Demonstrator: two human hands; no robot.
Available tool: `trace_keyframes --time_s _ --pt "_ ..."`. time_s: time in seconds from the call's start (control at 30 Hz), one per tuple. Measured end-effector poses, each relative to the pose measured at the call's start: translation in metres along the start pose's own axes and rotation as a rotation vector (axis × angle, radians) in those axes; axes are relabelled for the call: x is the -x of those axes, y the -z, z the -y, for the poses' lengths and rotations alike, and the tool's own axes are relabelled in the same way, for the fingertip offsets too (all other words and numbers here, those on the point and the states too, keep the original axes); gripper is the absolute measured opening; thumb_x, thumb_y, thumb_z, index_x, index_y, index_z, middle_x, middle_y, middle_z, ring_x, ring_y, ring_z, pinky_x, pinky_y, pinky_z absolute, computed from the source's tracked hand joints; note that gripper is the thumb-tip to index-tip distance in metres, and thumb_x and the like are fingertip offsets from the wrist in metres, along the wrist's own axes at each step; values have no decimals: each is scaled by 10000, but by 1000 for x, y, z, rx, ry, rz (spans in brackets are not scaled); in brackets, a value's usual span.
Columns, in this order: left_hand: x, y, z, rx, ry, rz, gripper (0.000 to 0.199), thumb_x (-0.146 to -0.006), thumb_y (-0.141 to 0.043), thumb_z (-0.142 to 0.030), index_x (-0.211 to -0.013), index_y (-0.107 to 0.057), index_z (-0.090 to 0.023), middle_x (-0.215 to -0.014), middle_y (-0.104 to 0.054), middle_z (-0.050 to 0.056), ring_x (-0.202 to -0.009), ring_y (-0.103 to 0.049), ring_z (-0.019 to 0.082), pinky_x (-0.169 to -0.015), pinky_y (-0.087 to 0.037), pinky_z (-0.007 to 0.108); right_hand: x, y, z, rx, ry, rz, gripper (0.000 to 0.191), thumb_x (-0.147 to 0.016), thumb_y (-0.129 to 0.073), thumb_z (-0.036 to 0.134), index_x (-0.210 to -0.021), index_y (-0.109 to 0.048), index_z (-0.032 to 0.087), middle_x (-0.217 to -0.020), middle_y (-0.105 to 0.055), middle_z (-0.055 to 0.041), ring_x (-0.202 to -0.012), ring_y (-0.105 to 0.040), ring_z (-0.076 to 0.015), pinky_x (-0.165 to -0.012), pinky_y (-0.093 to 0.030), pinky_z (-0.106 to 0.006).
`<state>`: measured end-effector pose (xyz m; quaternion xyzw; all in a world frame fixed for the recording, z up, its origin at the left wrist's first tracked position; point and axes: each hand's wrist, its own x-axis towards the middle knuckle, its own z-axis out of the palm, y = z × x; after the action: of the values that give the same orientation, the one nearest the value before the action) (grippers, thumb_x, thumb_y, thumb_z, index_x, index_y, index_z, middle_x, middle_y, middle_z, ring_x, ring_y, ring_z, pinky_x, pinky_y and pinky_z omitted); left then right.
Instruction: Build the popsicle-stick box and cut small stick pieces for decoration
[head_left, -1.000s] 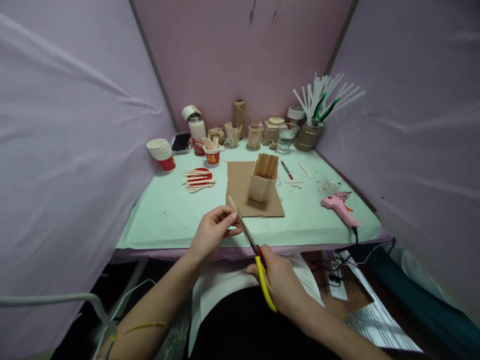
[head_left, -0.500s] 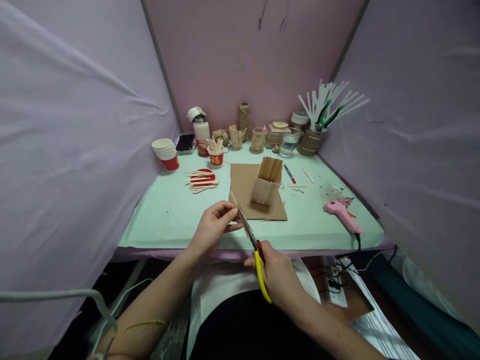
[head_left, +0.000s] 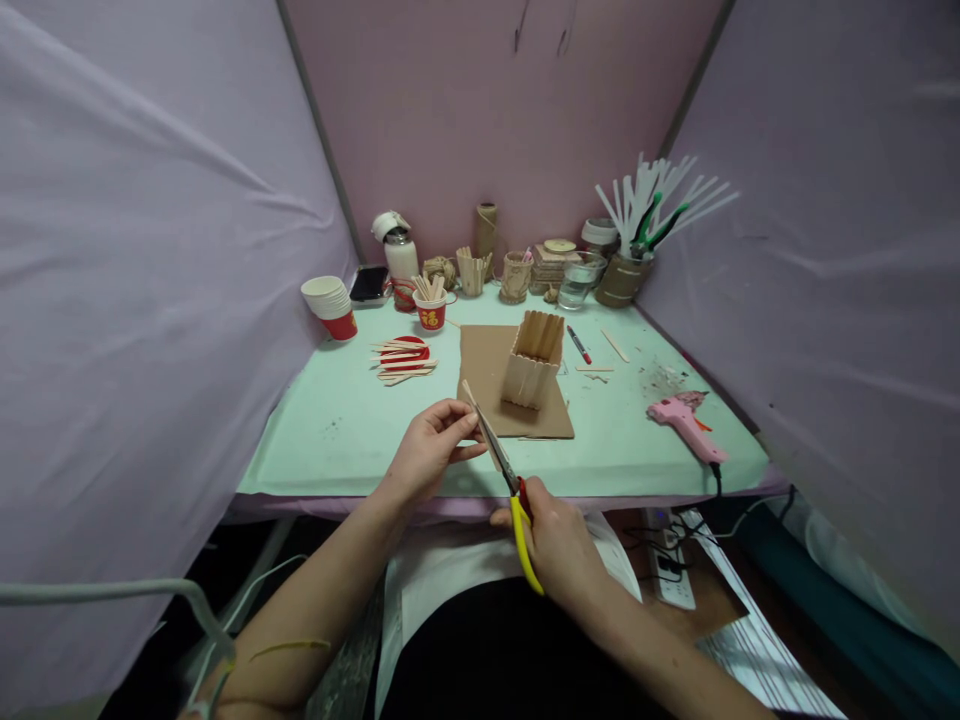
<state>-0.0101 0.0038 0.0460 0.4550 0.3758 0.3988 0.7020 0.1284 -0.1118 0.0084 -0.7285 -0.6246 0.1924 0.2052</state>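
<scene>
My right hand (head_left: 562,540) grips a pair of scissors (head_left: 521,535) with yellow and red handles, its blades pointing up and to the left. My left hand (head_left: 439,445) pinches a thin wooden craft stick (head_left: 469,393) between thumb and fingers, and the stick lies along the blades. How far the blades are parted I cannot tell. Just beyond the hands, a small box made of craft sticks (head_left: 531,378) stands on a piece of brown cardboard (head_left: 480,350). Several loose sticks lie across a red disc (head_left: 412,353) to the left.
A pink glue gun (head_left: 688,425) lies at the right, its cord over the table edge. A marker (head_left: 579,345) rests beyond the box. Along the back stand paper cups (head_left: 330,305), a red cup of sticks (head_left: 431,312), a glass of water (head_left: 577,285) and a pot of white glue sticks (head_left: 626,280).
Both hands, the scissors and the stick keep nearly the same pose. The view has shifted very slightly; nothing on the table has visibly moved.
</scene>
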Motion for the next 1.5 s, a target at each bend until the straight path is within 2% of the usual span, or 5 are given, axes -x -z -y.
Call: trace_keyframes --time_s 0.6,0.83,1.07,1.27,1.5 --pt "5 -2 -1 39 104 38 349 -643 -799 -374 -764 -557 -154 -672 -614 -21 -652 -589 77 -612 -548 192 0 0 -7 -608 80 20 264 -852 -464 437 -692 -377 245 -566 -480 62 -522 -466 -123 -499 -340 -226" --pt "-1 2 5 -5 53 -10 328 -697 -749 -405 -792 -549 -164 -790 -672 8 -780 -662 122 -678 -546 229 -16 42 -45 -479 -53 -165 327 -873 -398 539 -718 -399 252 -509 -428 69 -466 -442 -139 -483 -354 -256" --pt "-5 -9 11 -9 66 7 390 -614 -818 -312 -891 -578 -178 -753 -649 -17 -745 -664 125 -650 -537 224 -70 82 -90 271 -351 -276 323 -887 -456 428 -895 -590 134 -780 -678 -132 -724 -633 -244 -608 -393 -300" --pt "-7 -28 10 -26 53 44 321 -614 -814 -326 -828 -639 -163 -756 -662 1 -770 -647 124 -692 -535 236 -105 70 -92 338 -317 -265 291 -852 -563 291 -952 -648 32 -924 -690 -247 -863 -661 -299 -687 -411 -326" --pt "-14 -43 25 -92 25 46 278 -615 -799 -352 -766 -680 -151 -731 -676 19 -713 -629 130 -700 -534 266 -88 86 -73 258 -128 -367 259 -907 -500 240 -991 -669 63 -1029 -674 -230 -1028 -601 -310 -878 -411 -398"
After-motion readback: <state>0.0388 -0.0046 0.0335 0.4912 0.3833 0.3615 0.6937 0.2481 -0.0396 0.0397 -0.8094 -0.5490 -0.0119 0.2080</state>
